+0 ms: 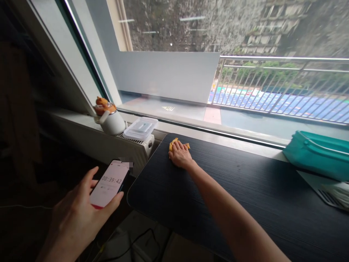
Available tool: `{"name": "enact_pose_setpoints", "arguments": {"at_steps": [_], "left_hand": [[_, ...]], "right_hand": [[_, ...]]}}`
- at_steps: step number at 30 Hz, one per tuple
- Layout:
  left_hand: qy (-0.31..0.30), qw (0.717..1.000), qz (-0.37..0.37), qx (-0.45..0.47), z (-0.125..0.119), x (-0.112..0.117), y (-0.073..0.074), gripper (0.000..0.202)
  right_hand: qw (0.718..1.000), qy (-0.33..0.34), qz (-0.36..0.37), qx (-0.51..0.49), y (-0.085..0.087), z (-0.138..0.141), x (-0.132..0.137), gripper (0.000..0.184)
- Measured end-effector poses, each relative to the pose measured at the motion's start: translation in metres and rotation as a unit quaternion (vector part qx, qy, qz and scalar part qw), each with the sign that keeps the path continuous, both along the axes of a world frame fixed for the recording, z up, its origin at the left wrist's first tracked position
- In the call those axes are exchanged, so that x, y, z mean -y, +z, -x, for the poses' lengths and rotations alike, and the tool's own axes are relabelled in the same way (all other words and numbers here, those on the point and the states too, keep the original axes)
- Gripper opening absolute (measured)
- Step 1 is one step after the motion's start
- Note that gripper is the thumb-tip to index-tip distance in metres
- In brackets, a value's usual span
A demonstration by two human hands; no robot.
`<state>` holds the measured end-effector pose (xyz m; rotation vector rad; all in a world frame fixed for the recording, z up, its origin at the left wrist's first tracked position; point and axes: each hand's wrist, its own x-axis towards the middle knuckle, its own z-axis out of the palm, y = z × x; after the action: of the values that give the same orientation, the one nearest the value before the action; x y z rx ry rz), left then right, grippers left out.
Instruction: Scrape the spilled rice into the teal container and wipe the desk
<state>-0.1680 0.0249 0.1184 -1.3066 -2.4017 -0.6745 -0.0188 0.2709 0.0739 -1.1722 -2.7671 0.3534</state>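
My left hand (81, 203) grips a phone (110, 185) to the left of the table, its screen lit and showing 00:39:42. Thumb and fingers hold the phone by its edges. Over at the far left corner of the black table (163, 196), my right hand (180, 154) presses down on a yellow cloth (173, 145). Part of the cloth sticks out past the fingertips; the rest is hidden under the palm.
A teal basin (319, 156) stands at the right, by the window. Near it lies a dark slotted item (331, 198). On the radiator (136, 145) are a white pot (113, 123) with an orange object on top and a clear plastic lid (140, 127). Cables (141, 236) hang below.
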Motion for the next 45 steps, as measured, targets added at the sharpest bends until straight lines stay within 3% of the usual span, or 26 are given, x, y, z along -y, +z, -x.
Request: {"name": "enact_pose_setpoints", "arguments": {"at_steps": [1,3,6,8,10,12,14,16,19,21,24,28,30,32,37,39,40,42,45], "left_hand": [[0.001,1.0,-0.003,-0.006,0.002,0.002,0.0,0.078],[0.008,1.0,-0.013,-0.014,0.007,0.003,-0.002,0.078],[0.023,0.999,-0.03,-0.004,0.01,0.002,-0.005,0.078],[0.023,0.999,-0.033,0.013,0.01,0.003,-0.007,0.079],[0.022,0.999,-0.028,0.027,0.01,0.005,-0.007,0.08],[0.025,0.999,-0.016,0.031,0.01,0.008,-0.007,0.08],[0.022,0.999,-0.005,0.026,0.012,0.009,-0.008,0.081],[0.012,1.0,-0.002,0.018,0.014,0.006,-0.01,0.08],[-0.003,1.0,0.004,0.004,0.013,-0.005,-0.016,0.079],[-0.019,1.0,0.022,0.002,0.008,-0.015,-0.021,0.078],[-0.045,0.998,0.045,0.011,-0.002,-0.027,-0.028,0.079],[-0.05,0.997,0.059,0.008,-0.011,-0.037,-0.032,0.079],[-0.053,0.996,0.065,0.003,-0.014,-0.041,-0.03,0.08],[-0.057,0.996,0.063,-0.002,-0.019,-0.043,-0.026,0.08],[-0.057,0.997,0.059,0.009,-0.037,-0.042,-0.005,0.08],[-0.044,0.997,0.067,0.011,-0.043,-0.043,-0.001,0.082],[-0.039,0.997,0.073,0.007,-0.046,-0.044,-0.001,0.082],[-0.04,0.995,0.09,0.002,-0.049,-0.048,-0.006,0.081],[-0.06,0.991,0.119,0.006,-0.056,-0.057,-0.021,0.078]], "right_hand": [[1.0,-0.013,-0.001,0.001,0.0,0.007,0.001,0.058],[1.0,0.024,-0.007,-0.012,-0.006,0.022,0.026,0.06],[0.979,0.193,-0.025,-0.064,-0.02,0.033,0.073,0.058],[0.962,0.263,-0.027,-0.072,-0.021,0.03,0.074,0.054],[0.976,0.211,-0.017,-0.044,-0.015,0.024,0.047,0.051],[0.994,0.106,-0.012,-0.022,-0.007,0.021,0.014,0.052],[0.998,0.054,-0.008,-0.017,-0.003,0.025,0.004,0.054],[0.997,0.073,-0.005,-0.026,-0.005,0.034,0.029,0.057],[0.985,0.154,-0.001,-0.077,-0.014,0.043,0.106,0.059],[0.979,0.178,0.001,-0.101,-0.019,0.03,0.153,0.056],[0.981,0.167,-0.011,-0.093,-0.027,-0.029,0.184,0.056],[0.988,0.09,-0.11,-0.063,-0.045,-0.14,0.191,0.053],[0.986,0.059,-0.151,-0.047,-0.051,-0.167,0.195,0.056],[0.987,0.057,-0.143,-0.04,-0.051,-0.158,0.199,0.055],[0.989,0.117,-0.041,-0.083,-0.026,-0.045,0.194,0.057],[0.986,0.138,-0.026,-0.093,-0.018,-0.019,0.192,0.056],[0.985,0.142,-0.026,-0.099,-0.017,-0.017,0.192,0.055],[0.984,0.13,-0.039,-0.112,-0.021,-0.038,0.194,0.055],[0.988,0.057,-0.097,-0.109,-0.037,-0.127,0.201,0.051]]}}
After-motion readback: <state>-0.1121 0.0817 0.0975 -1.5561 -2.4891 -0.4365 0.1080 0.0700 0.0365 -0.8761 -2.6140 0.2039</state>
